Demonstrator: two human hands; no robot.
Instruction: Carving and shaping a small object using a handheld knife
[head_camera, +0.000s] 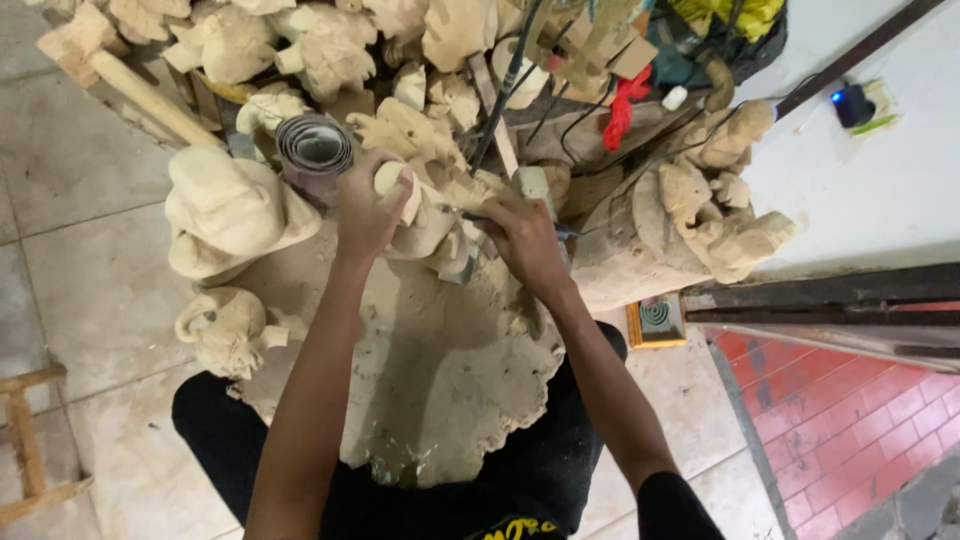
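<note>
My left hand (365, 210) is closed around a pale wooden carved piece (420, 215) that rests on a dusty cloth-covered slab (440, 370) across my lap. My right hand (522, 238) grips a thin metal carving tool (470, 215) whose tip touches the piece just right of my left hand. Both forearms reach forward from the bottom of the view.
Several pale carved wooden figures (225, 205) lie piled at the left and top. A roll of sandpaper (315, 148) stands behind my left hand. More carvings (720, 225) sit at the right beside a white ledge. A small orange box (655, 322) lies on the tiled floor.
</note>
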